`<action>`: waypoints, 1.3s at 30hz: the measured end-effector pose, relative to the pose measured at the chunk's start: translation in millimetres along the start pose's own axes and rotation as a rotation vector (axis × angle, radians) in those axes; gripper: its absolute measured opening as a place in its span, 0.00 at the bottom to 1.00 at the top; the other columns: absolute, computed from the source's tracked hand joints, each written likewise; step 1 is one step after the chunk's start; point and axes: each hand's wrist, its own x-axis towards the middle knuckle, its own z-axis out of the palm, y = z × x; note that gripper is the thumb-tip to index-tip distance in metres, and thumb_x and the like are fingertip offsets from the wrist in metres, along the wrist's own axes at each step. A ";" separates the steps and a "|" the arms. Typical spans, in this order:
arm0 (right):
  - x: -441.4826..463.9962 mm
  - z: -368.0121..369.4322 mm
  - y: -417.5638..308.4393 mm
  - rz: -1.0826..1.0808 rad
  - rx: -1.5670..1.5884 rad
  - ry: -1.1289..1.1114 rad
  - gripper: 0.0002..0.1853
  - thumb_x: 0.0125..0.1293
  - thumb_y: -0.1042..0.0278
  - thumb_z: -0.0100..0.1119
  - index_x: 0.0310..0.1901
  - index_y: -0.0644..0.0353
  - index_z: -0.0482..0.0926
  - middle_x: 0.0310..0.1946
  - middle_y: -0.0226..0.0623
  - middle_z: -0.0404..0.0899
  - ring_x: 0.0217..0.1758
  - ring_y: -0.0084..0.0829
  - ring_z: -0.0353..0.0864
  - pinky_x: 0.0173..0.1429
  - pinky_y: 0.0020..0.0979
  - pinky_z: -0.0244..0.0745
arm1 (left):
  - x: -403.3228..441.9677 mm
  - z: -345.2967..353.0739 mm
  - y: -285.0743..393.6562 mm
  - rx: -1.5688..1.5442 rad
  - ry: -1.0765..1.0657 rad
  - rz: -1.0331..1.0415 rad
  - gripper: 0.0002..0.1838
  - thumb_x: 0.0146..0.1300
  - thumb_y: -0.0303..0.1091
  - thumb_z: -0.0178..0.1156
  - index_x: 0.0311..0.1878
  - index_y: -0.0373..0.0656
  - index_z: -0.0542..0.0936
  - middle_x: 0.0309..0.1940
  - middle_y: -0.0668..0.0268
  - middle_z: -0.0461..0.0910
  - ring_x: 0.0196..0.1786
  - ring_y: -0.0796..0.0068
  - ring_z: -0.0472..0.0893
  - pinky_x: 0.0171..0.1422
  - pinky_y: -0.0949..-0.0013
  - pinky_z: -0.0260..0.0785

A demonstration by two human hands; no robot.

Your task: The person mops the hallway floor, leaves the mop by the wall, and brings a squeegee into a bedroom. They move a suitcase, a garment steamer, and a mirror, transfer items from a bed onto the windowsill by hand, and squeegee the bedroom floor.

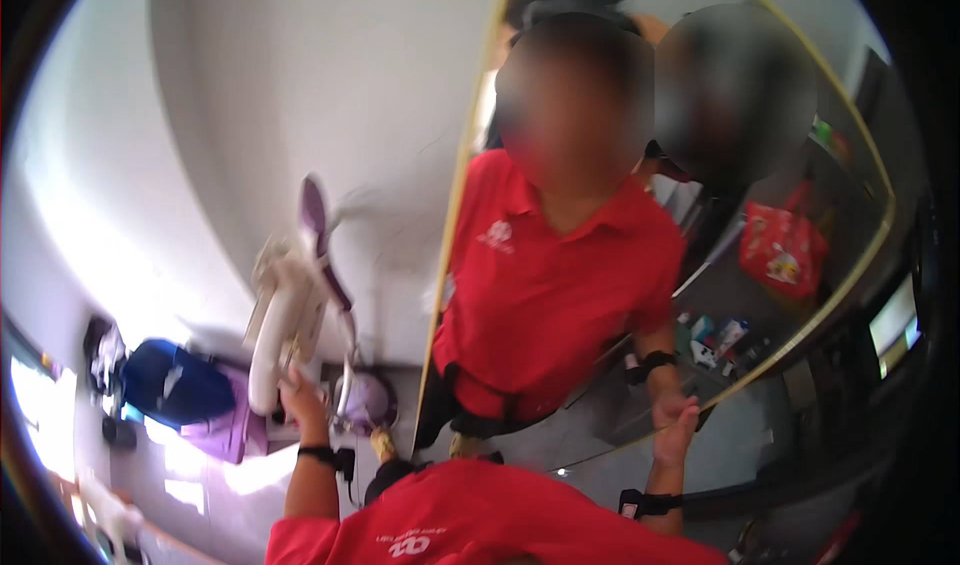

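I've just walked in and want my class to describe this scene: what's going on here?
A person in a red short-sleeved shirt is in front of a large gold-framed mirror. Their left hand is at a cream-coloured, rounded, long object; whether it grasps it is unclear. Their right hand is by the mirror's lower edge, its hold also unclear. Beside the cream object, a purple, oval-headed wand-like object stands near the pale wall.
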 end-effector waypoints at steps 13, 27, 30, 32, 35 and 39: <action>21.7 77.9 2.7 0.043 0.244 -0.073 0.28 0.59 0.35 0.50 0.33 0.58 0.69 0.29 0.20 0.65 0.33 0.11 0.63 0.39 0.16 0.59 | -41.9 -18.8 -62.0 0.163 -0.202 -0.140 0.16 0.60 0.33 0.53 0.43 0.32 0.62 0.33 0.58 0.70 0.33 0.69 0.73 0.35 0.67 0.67; -18.4 94.7 -33.7 0.040 0.305 -0.074 0.25 0.56 0.37 0.56 0.24 0.54 0.67 0.20 0.18 0.59 0.21 0.12 0.54 0.25 0.18 0.44 | -96.0 48.8 227.7 -0.299 -0.717 0.431 0.25 0.70 0.51 0.36 0.47 0.36 0.70 0.38 0.61 0.72 0.44 0.73 0.70 0.53 0.69 0.61; -18.5 96.2 -42.9 0.027 0.331 -0.066 0.25 0.56 0.38 0.57 0.27 0.56 0.70 0.21 0.18 0.62 0.22 0.12 0.58 0.26 0.17 0.48 | -113.7 42.7 233.3 -0.376 -0.575 0.407 0.26 0.70 0.52 0.37 0.40 0.34 0.71 0.35 0.62 0.72 0.42 0.73 0.69 0.51 0.69 0.61; -19.9 91.1 -45.1 0.029 0.304 -0.008 0.25 0.56 0.39 0.58 0.30 0.57 0.72 0.23 0.19 0.64 0.24 0.12 0.61 0.28 0.17 0.52 | -120.4 35.5 233.1 -0.414 -0.502 0.406 0.27 0.70 0.52 0.38 0.43 0.32 0.71 0.38 0.60 0.72 0.44 0.73 0.70 0.52 0.69 0.61; -13.8 85.5 -24.0 0.044 0.331 -0.004 0.24 0.57 0.42 0.60 0.35 0.59 0.74 0.27 0.20 0.68 0.30 0.13 0.66 0.34 0.16 0.59 | -129.3 22.2 237.6 -0.416 -0.466 0.399 0.27 0.70 0.52 0.39 0.45 0.31 0.71 0.40 0.60 0.73 0.45 0.73 0.70 0.53 0.68 0.61; 4.8 88.1 -12.0 0.054 0.359 -0.008 0.21 0.59 0.41 0.56 0.28 0.54 0.71 0.24 0.15 0.62 0.27 0.09 0.57 0.30 0.15 0.50 | -152.0 36.1 250.9 -0.395 -0.336 0.399 0.27 0.69 0.52 0.41 0.46 0.31 0.71 0.40 0.61 0.73 0.46 0.74 0.70 0.55 0.69 0.60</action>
